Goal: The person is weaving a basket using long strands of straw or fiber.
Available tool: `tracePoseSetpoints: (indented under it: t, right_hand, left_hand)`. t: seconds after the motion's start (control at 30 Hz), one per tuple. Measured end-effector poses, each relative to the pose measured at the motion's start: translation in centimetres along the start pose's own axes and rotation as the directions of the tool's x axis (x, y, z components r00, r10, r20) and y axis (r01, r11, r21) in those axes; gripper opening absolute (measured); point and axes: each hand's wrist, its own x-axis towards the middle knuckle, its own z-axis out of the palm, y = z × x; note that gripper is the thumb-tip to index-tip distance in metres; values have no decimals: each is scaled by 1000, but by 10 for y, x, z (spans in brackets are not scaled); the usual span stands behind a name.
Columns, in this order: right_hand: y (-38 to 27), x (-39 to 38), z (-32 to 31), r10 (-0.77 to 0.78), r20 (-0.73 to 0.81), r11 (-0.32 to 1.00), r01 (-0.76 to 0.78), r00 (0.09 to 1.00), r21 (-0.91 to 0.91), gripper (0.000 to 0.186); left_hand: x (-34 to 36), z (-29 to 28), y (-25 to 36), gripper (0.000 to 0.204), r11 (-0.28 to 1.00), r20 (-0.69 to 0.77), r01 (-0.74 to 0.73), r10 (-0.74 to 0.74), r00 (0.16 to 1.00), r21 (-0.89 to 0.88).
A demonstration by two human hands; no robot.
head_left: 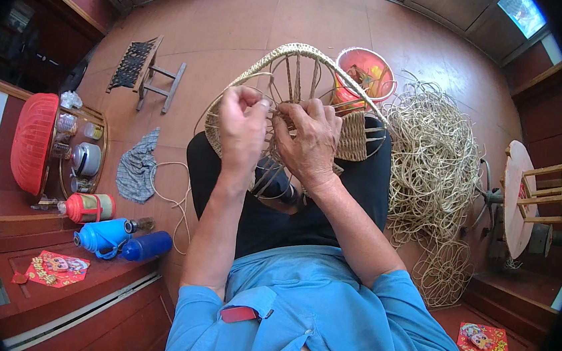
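A rounded woven cord piece [358, 134] with a wrapped straw-coloured rim rests across my lap. Thin spokes run inward from its rim, and parts of its sides are tightly woven. My left hand [239, 130], slightly blurred, pinches a straw cord [257, 75] at the middle of the piece. Close beside it, my right hand [309, 138] has its fingers bent and pressed onto the weave, thumb toward the left fingertips. What lies under the right fingers is mostly hidden. A loose cord [181, 205] trails along the floor left of my legs.
A big heap of straw cord [429, 162] lies on the right, beside a red basin [377, 67]. Left stand a stool with a woven seat [133, 66], a grey cloth [137, 166] and several flasks [101, 234]. A round wooden stool [517, 196] is far right.
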Motion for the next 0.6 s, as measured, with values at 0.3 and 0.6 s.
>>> tracePoseSetpoints:
  t: [0.3, 0.6]
  right_hand:
    - [-7, -1, 4, -114, -82, 994, 113, 990, -12, 16]
    - [-1, 5, 7, -190, -71, 978, 195, 979, 68, 11]
  left_hand:
    - [-44, -82, 62, 21, 508, 302, 487, -404, 863, -711]
    - [-141, -413, -141, 29, 504, -256, 526, -843, 474, -685]
